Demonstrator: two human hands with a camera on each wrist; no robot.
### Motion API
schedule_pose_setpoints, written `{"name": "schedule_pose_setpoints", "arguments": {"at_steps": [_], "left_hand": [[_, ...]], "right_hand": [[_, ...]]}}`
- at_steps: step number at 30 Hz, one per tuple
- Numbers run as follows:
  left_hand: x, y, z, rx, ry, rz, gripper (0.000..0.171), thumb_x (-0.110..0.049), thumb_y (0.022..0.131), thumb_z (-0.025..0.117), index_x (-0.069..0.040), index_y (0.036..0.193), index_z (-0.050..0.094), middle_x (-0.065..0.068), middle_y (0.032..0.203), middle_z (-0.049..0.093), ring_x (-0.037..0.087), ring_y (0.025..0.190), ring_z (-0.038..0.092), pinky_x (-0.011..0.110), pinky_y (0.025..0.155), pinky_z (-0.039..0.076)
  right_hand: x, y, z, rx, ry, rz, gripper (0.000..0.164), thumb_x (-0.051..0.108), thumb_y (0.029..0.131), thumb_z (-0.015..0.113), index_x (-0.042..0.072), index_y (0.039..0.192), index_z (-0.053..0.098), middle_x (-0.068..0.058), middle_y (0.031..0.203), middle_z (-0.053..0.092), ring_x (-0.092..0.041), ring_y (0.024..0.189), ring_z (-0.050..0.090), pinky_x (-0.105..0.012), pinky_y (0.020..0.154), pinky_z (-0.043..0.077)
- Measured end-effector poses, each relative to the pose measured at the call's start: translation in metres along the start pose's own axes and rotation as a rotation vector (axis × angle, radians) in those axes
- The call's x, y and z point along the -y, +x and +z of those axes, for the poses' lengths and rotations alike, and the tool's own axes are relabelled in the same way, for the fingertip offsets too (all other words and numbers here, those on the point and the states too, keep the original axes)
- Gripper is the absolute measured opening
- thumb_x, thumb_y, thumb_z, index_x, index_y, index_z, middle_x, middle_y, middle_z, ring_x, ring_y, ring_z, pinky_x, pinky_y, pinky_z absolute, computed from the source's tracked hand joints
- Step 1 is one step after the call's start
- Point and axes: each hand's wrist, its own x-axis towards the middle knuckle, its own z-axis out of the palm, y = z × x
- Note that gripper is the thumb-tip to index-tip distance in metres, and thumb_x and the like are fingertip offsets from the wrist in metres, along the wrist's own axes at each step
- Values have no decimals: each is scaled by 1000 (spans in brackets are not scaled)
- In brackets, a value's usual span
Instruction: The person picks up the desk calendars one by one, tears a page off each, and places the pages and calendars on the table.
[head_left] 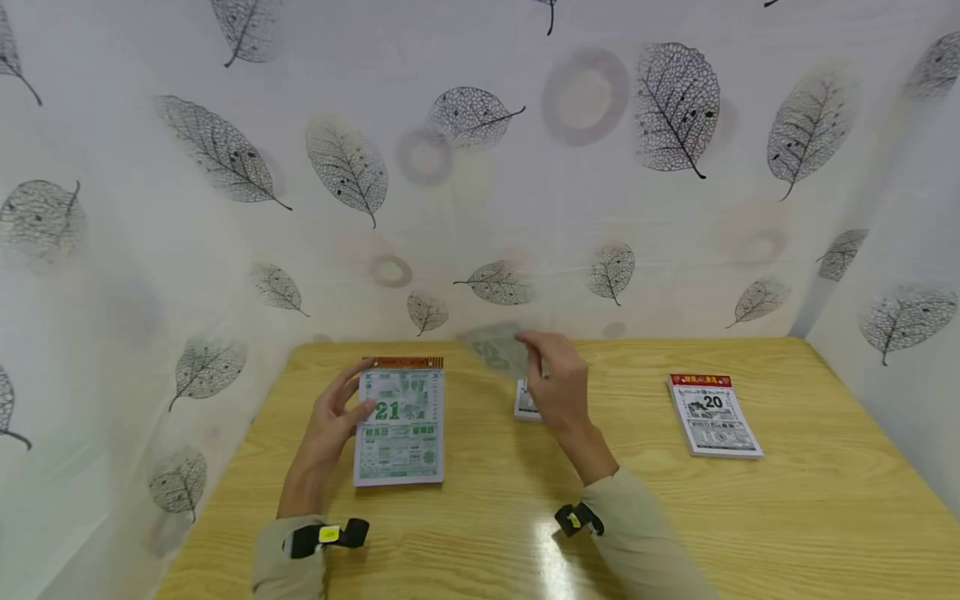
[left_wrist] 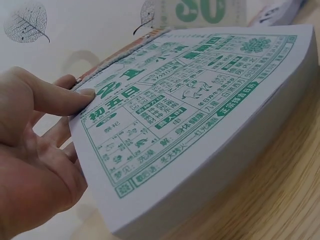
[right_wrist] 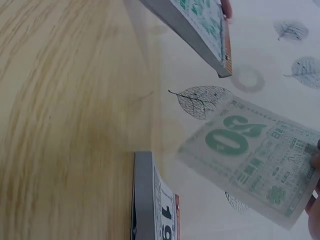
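Note:
My left hand [head_left: 327,423] grips a thick tear-off calendar [head_left: 405,458] by its left edge. The thumb lies on its front page, which is printed in green with a large 21, and the other fingers are at the side and behind. An orange patterned strip [head_left: 408,362] binds its top. To the right, my right hand [head_left: 560,385] pinches a thin loose calendar sheet [right_wrist: 250,157] by one end, up off the table. That sheet bears a green 20 and looks blurred in the head view.
Below the right hand, partly hidden by it, lies a smaller calendar [head_left: 527,408] showing 19 in the right wrist view. Another calendar [head_left: 716,417], with a red top and a black 20, lies farther right on the wooden table [head_left: 825,500]. A leaf-patterned backdrop [head_left: 480,200] rises behind.

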Motion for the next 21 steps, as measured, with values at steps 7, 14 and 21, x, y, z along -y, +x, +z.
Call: {"name": "schedule_pose_setpoints", "arguments": {"at_steps": [7, 14, 21], "left_hand": [[2, -1, -6, 0, 1, -40, 65, 6, 101, 55, -20, 159, 39, 15, 153, 42, 18, 106, 67, 32, 81, 61], [5, 1, -7, 1, 12, -30, 63, 6, 102, 54, -18, 158, 40, 16, 151, 44, 20, 102, 67, 31, 78, 60], [7, -1, -10, 5, 18, -51, 63, 6, 102, 54, -18, 159, 39, 16, 152, 43, 19, 101, 67, 31, 78, 60]], "right_hand": [[8, -11, 22, 145, -95, -148, 23, -14, 90, 64, 3, 100, 75, -11, 95, 74, -27, 85, 69, -35, 60, 59], [19, -22, 32, 323, -101, -192, 18, -10, 90, 66, 4, 101, 71, -9, 92, 75, -23, 83, 71, -30, 69, 61], [31, -32, 39, 459, -65, -88, 22, -5, 87, 75, 6, 106, 71, -8, 94, 76, -20, 78, 72, -29, 66, 60]]}}
